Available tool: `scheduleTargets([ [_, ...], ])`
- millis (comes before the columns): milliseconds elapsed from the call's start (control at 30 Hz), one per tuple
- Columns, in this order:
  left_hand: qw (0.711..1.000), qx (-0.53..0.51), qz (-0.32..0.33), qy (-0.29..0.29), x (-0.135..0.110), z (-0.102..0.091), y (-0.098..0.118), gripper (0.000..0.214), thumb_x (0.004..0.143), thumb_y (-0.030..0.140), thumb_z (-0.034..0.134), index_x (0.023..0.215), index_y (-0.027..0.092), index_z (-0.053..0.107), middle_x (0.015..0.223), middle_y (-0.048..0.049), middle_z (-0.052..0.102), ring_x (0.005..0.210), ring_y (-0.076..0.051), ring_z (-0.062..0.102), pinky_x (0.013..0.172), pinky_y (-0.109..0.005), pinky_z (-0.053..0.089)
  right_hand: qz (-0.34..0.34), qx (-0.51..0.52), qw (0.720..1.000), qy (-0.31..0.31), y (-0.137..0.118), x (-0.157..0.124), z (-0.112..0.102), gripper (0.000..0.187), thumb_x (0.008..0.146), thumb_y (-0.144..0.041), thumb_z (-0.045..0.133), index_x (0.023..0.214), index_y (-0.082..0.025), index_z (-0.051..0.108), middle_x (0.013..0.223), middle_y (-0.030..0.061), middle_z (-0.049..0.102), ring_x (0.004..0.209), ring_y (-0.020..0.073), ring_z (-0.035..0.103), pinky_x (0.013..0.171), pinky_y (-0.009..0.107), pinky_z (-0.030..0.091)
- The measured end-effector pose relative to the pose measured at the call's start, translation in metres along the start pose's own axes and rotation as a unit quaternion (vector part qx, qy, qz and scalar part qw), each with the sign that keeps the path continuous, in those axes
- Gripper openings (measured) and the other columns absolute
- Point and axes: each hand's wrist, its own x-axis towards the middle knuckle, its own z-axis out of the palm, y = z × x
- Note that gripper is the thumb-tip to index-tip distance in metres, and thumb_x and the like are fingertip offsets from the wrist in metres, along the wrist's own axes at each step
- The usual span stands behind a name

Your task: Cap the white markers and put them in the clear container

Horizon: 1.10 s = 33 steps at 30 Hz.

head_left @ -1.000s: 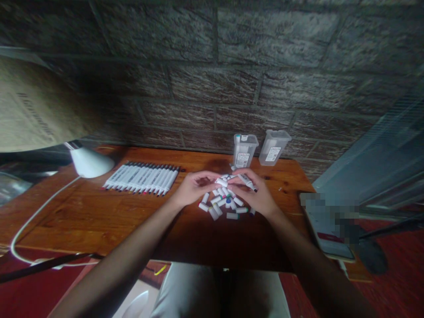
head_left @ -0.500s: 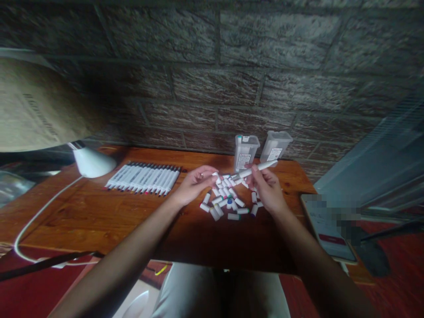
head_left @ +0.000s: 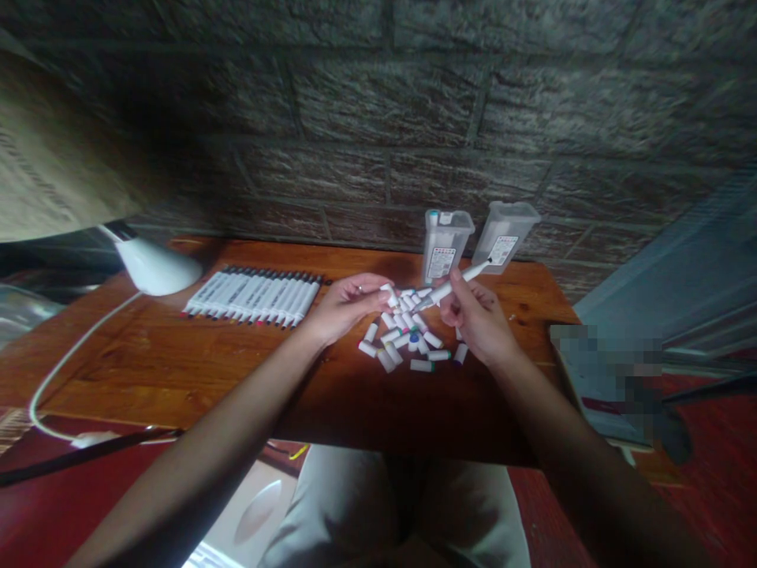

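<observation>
My left hand (head_left: 355,308) pinches a white marker cap (head_left: 389,295) between thumb and fingers, above the left of a loose pile of caps. My right hand (head_left: 476,315) grips an uncapped white marker (head_left: 467,276), tilted with its grey end toward the pile and its dark tip up to the right. Below and between both hands, several white caps (head_left: 423,365) with coloured ends lie scattered on the wooden table. Left of my left hand, a row of white markers (head_left: 254,296) lies side by side, dark ends away from me.
Two clear plastic cases (head_left: 446,237) stand near the wall; the left one holds a few things at its top. A lamp (head_left: 157,264) with a large shade is at the left, its white cable (head_left: 56,347) running over the table. A phone or tablet (head_left: 609,418) lies at the right edge.
The view has tilted and shifted slightly. In my right hand the marker has turned a little steeper, its grey end lower. My left hand still holds the cap.
</observation>
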Motion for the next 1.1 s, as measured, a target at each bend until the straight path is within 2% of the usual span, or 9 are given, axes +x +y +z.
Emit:
scheduleTargets([
  [100,1.000,0.009,0.014,0.017,0.0008,-0.0002,0.0012,0.035,0.069,0.036,0.084,0.096,0.017,0.074,0.091,-0.0056,0.075,0.075,-0.015,0.070,0.076,-0.033,0.060,-0.002,-0.007,1.000,-0.003,-0.0004,-0.0003,0.0002,0.040,0.082,-0.061,0.064,0.074,-0.021,0.065,0.054,-0.0038,0.056,0.042,0.0065,0.039,0.041,0.024,0.032],
  [233,1.000,0.017,0.010,0.012,0.0005,-0.0003,0.0028,0.038,0.070,0.035,0.083,0.103,0.019,0.074,0.090,-0.0045,0.074,0.075,-0.015,0.070,0.078,-0.034,0.060,0.004,-0.024,1.000,-0.003,-0.0006,-0.0005,0.0003,0.042,0.081,-0.062,0.063,0.073,-0.021,0.063,0.056,-0.0034,0.058,0.042,0.0069,0.039,0.041,0.024,0.032],
  [433,0.999,-0.027,-0.015,0.030,-0.0002,0.0017,0.0052,0.035,0.064,0.030,0.087,0.095,0.017,0.076,0.089,-0.0053,0.075,0.071,-0.013,0.069,0.073,-0.029,0.060,-0.007,-0.038,0.999,0.001,0.0035,0.0023,-0.0041,0.042,0.086,-0.060,0.059,0.068,-0.022,0.061,0.058,-0.0014,0.059,0.045,0.0077,0.040,0.043,0.025,0.032],
  [600,0.999,-0.018,-0.002,0.031,-0.0005,0.0025,0.0069,0.032,0.064,0.033,0.087,0.090,0.016,0.075,0.083,-0.0042,0.074,0.071,-0.013,0.068,0.071,-0.029,0.060,0.006,-0.042,0.999,-0.002,0.0032,0.0016,-0.0036,0.043,0.084,-0.062,0.059,0.069,-0.022,0.061,0.057,-0.0017,0.058,0.044,0.0082,0.039,0.043,0.025,0.033],
  [733,1.000,0.005,0.013,0.013,-0.0014,0.0022,0.0066,0.030,0.068,0.033,0.085,0.088,0.015,0.072,0.080,-0.0027,0.072,0.068,-0.012,0.067,0.069,-0.028,0.058,0.024,-0.012,1.000,-0.014,0.0000,-0.0006,-0.0007,0.042,0.083,-0.060,0.062,0.068,-0.021,0.062,0.057,-0.0014,0.059,0.045,0.0078,0.040,0.043,0.025,0.033],
  [967,0.998,-0.060,-0.004,0.010,-0.0030,0.0046,0.0095,0.031,0.066,0.024,0.086,0.093,0.017,0.073,0.082,-0.0016,0.073,0.077,-0.013,0.071,0.074,-0.024,0.058,0.054,0.052,0.997,-0.019,-0.0035,-0.0012,0.0002,0.037,0.079,-0.058,0.068,0.081,-0.021,0.067,0.058,-0.0025,0.060,0.047,0.0068,0.043,0.041,0.021,0.031],
  [1100,0.998,-0.057,-0.011,0.013,-0.0029,0.0040,0.0082,0.028,0.065,0.024,0.086,0.088,0.014,0.074,0.077,-0.0021,0.072,0.067,-0.011,0.068,0.066,-0.021,0.057,0.052,0.062,0.996,-0.021,-0.0022,-0.0011,0.0000,0.039,0.078,-0.058,0.070,0.079,-0.018,0.068,0.053,-0.0041,0.056,0.044,0.0054,0.040,0.040,0.019,0.028],
])
